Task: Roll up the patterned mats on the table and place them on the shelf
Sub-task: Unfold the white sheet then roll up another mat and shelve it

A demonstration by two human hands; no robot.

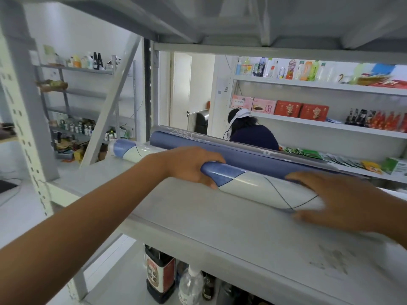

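A rolled blue-and-white mat [255, 183] lies on the grey shelf board [220, 225]. My left hand [189, 164] grips its left end, fingers curled over the top and thumb below. My right hand [343, 199] wraps around its right end, fingers over the roll and thumb on the shelf side. Right behind it lies a longer dark blue rolled mat [248, 156] along the shelf's back edge. A third rolled mat [130, 150], blue and white, rests at the far left of the same shelf, partly hidden by my left wrist.
A grey upright post [26, 119] stands at the left and another shelf board [242, 16] hangs close overhead. Bottles [161, 274] stand on the level below. Behind the shelf a person [248, 133] bends over near stocked shelves [319, 119].
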